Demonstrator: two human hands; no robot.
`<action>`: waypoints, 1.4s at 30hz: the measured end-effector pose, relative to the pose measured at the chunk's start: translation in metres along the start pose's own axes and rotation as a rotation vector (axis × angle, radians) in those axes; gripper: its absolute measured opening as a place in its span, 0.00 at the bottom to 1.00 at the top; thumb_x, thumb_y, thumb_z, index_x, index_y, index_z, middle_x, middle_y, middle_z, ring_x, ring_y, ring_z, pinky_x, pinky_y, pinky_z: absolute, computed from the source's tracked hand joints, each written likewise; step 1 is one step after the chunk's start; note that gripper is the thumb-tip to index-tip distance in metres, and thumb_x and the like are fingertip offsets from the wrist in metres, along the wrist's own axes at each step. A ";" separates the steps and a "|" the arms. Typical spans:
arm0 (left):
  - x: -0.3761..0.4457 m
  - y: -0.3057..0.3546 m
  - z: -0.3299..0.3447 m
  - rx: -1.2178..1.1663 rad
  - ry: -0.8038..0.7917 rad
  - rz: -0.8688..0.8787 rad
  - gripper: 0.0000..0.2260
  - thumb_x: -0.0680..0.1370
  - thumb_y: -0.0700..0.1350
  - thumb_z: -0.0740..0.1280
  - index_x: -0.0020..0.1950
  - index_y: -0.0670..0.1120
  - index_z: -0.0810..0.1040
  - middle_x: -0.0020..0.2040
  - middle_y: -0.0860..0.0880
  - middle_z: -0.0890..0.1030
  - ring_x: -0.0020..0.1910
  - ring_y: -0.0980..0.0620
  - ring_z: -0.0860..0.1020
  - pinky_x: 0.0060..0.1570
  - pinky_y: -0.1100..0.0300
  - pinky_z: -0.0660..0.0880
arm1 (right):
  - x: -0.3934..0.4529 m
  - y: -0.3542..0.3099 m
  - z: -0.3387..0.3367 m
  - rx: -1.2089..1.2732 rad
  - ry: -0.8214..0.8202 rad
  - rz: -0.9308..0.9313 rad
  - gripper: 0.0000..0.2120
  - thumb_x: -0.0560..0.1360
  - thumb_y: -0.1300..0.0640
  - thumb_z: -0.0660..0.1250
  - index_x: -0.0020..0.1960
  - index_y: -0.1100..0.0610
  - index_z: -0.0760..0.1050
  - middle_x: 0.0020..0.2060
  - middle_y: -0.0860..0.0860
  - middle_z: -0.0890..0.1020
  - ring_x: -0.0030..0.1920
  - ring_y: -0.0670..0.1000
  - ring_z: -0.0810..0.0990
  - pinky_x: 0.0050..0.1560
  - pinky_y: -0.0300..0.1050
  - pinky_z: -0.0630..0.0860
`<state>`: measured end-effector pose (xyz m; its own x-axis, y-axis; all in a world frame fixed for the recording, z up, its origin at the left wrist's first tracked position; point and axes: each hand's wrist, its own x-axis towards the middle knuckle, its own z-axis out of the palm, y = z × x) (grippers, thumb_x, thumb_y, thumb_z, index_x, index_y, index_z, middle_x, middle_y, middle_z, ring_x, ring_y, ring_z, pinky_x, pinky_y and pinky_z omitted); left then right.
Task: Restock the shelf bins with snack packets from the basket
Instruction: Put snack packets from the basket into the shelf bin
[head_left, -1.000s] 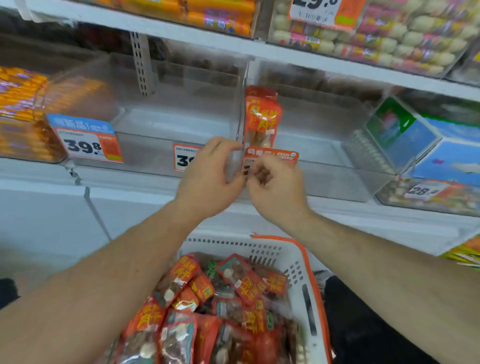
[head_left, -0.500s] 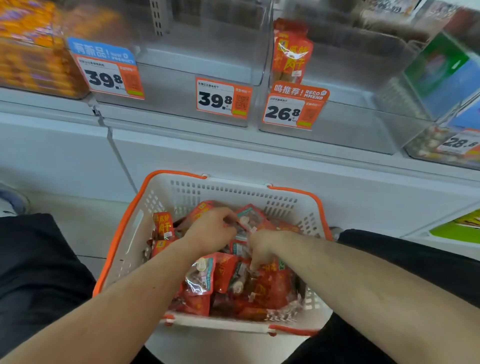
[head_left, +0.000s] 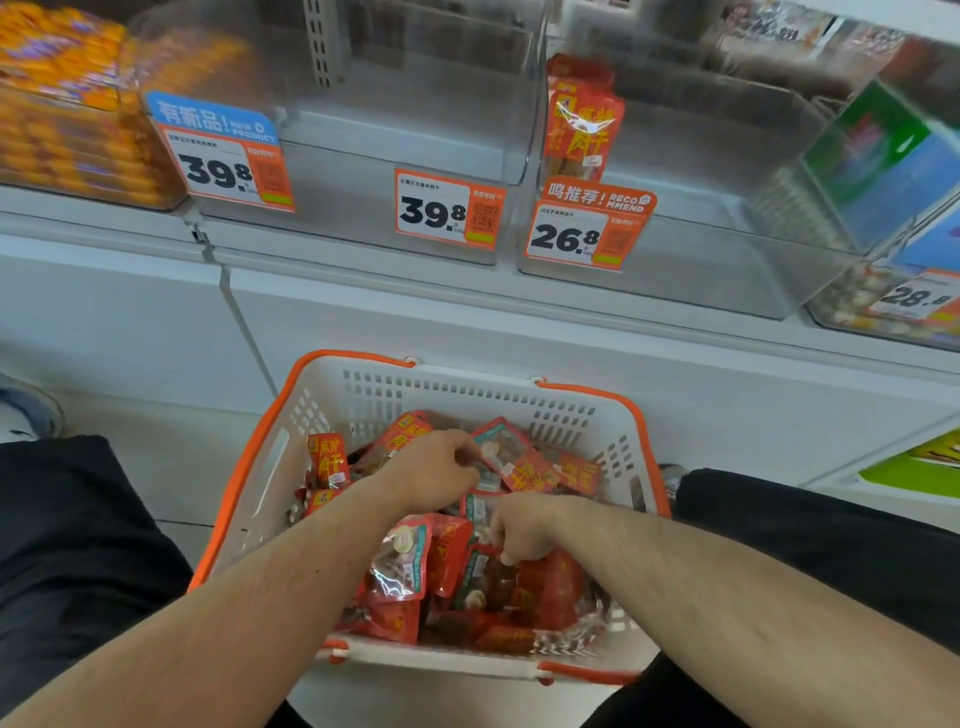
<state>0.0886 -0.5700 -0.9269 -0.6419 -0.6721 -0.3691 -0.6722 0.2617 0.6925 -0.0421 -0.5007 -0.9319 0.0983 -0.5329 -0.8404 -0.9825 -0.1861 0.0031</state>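
- Left hand (head_left: 431, 475): fingers curled at the edge of a red packet (head_left: 511, 457) near the basket's far wall, apparently pinching it.
- Right hand (head_left: 522, 530): fingers bent down into the packets (head_left: 524, 587) mid-basket; whether they grip one cannot be told.
- Around both hands, red snack packets fill the white, orange-rimmed basket (head_left: 249, 499), which sits on the floor below the shelf.
- Above, a clear bin (head_left: 701, 244) tagged 26.8 holds one upright packet (head_left: 584, 130) at its left side; the bin (head_left: 374, 171) tagged 39.8 looks bare.
- The step in hand appears to be picking up packets. Next, they need lifting to a bin and standing upright.
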 end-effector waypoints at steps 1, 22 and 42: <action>0.000 0.000 -0.002 0.004 -0.022 0.000 0.14 0.78 0.46 0.66 0.64 0.48 0.76 0.58 0.51 0.78 0.55 0.52 0.77 0.56 0.56 0.75 | -0.004 0.001 -0.006 0.051 0.027 0.011 0.17 0.82 0.55 0.61 0.65 0.64 0.75 0.62 0.58 0.78 0.61 0.58 0.76 0.56 0.48 0.72; -0.002 0.075 -0.058 -1.212 0.363 0.145 0.04 0.78 0.36 0.67 0.51 0.41 0.81 0.43 0.44 0.85 0.41 0.48 0.84 0.39 0.57 0.81 | -0.130 0.041 -0.117 1.329 1.401 0.211 0.15 0.70 0.54 0.76 0.50 0.50 0.71 0.50 0.46 0.75 0.46 0.41 0.73 0.40 0.35 0.67; 0.066 0.168 -0.175 0.055 0.734 0.343 0.11 0.80 0.51 0.62 0.57 0.47 0.78 0.54 0.48 0.80 0.50 0.49 0.78 0.50 0.55 0.73 | -0.198 0.121 -0.168 2.223 0.842 -0.305 0.13 0.79 0.53 0.62 0.37 0.55 0.72 0.28 0.49 0.74 0.17 0.41 0.60 0.18 0.31 0.53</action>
<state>-0.0024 -0.6914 -0.7261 -0.4230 -0.8264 0.3716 -0.5112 0.5562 0.6552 -0.1541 -0.5567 -0.6742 -0.3260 -0.8588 -0.3952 0.4888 0.2048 -0.8481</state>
